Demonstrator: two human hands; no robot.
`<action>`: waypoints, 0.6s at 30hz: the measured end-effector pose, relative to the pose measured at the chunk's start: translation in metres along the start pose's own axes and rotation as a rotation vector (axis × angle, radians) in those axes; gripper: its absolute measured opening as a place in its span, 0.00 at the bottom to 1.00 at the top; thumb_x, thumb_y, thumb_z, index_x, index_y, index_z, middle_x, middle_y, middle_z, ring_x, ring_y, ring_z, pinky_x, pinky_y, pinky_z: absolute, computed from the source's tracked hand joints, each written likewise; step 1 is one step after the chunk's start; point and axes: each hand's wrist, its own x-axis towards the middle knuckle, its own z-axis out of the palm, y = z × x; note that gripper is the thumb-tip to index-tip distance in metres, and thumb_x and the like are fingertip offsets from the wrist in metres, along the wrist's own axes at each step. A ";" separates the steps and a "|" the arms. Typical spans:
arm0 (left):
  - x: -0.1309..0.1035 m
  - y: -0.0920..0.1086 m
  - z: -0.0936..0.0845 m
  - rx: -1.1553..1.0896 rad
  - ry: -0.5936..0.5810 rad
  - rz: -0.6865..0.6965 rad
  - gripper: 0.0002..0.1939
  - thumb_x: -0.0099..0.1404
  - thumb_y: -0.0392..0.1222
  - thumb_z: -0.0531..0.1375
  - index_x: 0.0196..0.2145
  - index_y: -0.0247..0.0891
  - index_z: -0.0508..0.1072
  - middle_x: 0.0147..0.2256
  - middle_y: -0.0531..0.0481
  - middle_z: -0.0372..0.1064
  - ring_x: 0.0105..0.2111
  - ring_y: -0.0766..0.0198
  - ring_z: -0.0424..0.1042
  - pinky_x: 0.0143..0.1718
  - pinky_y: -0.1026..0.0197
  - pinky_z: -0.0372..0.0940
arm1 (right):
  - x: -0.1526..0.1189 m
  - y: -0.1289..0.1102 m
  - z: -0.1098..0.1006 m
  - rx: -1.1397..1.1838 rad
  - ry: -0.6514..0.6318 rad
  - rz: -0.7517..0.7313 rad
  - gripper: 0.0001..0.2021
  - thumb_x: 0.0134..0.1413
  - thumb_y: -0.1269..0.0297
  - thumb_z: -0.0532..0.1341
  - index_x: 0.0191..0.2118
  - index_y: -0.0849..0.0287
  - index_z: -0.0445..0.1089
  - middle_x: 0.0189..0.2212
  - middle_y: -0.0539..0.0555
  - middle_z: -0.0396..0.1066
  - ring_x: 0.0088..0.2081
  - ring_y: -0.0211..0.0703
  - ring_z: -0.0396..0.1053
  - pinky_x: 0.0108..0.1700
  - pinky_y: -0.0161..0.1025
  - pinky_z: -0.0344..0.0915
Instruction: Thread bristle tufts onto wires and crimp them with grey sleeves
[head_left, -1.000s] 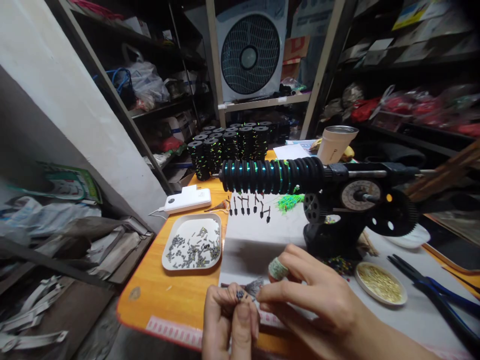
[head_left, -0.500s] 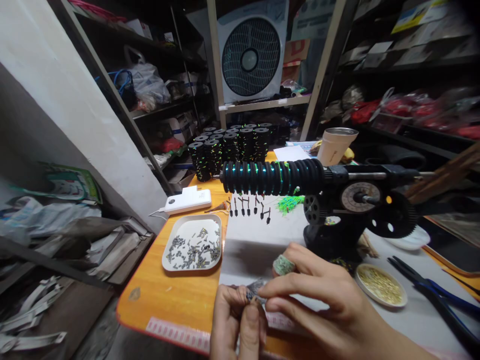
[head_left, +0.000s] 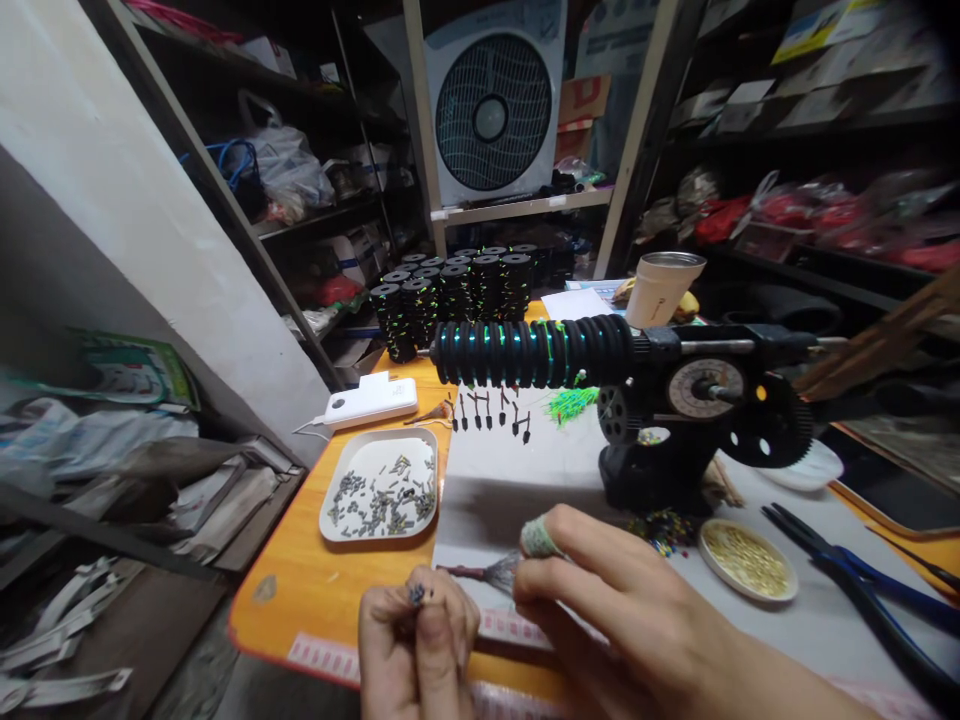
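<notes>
My left hand [head_left: 420, 645] is closed at the near table edge, thumb against the fingers, pinching small dark grey pieces [head_left: 417, 595] whose exact kind is too small to make out. My right hand [head_left: 622, 615] is to its right, apart from it, fingers curled and thumb hidden; what the fingertips hold, if anything, is hidden. A green wrap [head_left: 541, 538] covers one of its fingertips. Just beyond the fingers, a dark reddish stick with a grey bristly end [head_left: 495, 572] lies on the white paper [head_left: 480, 500]. Left of it stands a white tray [head_left: 328, 515] of small grey tubes.
A black machine [head_left: 660, 470] carries a ribbed black roller [head_left: 532, 352] wound with shiny green line. Small black parts [head_left: 489, 410] and green strands [head_left: 574, 405] lie beneath. At right are a dish of gold bits [head_left: 750, 560] and blue-handled pliers [head_left: 847, 570]. Black spools [head_left: 457, 290] stand behind.
My left hand has moved left and my right hand has drawn away from it, so they no longer touch. More of the bristly stick shows. The view has shifted slightly.
</notes>
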 end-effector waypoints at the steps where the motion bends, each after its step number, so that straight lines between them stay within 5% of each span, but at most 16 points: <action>1: 0.001 -0.001 -0.001 0.021 0.003 0.045 0.12 0.68 0.41 0.60 0.27 0.40 0.63 0.19 0.59 0.53 0.19 0.70 0.55 0.21 0.67 0.52 | 0.000 0.000 0.000 -0.008 -0.003 -0.024 0.10 0.63 0.77 0.53 0.37 0.61 0.71 0.29 0.55 0.66 0.30 0.43 0.63 0.30 0.35 0.63; 9: 0.010 0.003 -0.002 0.038 0.040 0.272 0.10 0.69 0.38 0.56 0.28 0.41 0.64 0.18 0.58 0.50 0.17 0.68 0.51 0.19 0.62 0.48 | -0.004 0.002 -0.005 -0.065 0.093 -0.108 0.11 0.64 0.77 0.52 0.36 0.62 0.71 0.27 0.55 0.66 0.29 0.42 0.64 0.30 0.36 0.65; 14: 0.012 0.012 -0.002 0.062 -0.030 0.390 0.05 0.68 0.41 0.60 0.32 0.44 0.69 0.17 0.60 0.50 0.16 0.67 0.48 0.19 0.62 0.48 | -0.003 0.008 -0.004 -0.104 0.138 -0.162 0.11 0.67 0.75 0.50 0.46 0.64 0.68 0.41 0.63 0.73 0.44 0.45 0.72 0.44 0.36 0.71; 18: 0.005 0.013 0.001 0.147 -0.054 0.264 0.07 0.63 0.43 0.65 0.30 0.43 0.71 0.23 0.58 0.64 0.17 0.71 0.58 0.19 0.64 0.52 | 0.001 0.001 -0.002 -0.065 0.076 -0.138 0.10 0.70 0.67 0.52 0.43 0.61 0.70 0.28 0.54 0.71 0.30 0.41 0.69 0.31 0.35 0.68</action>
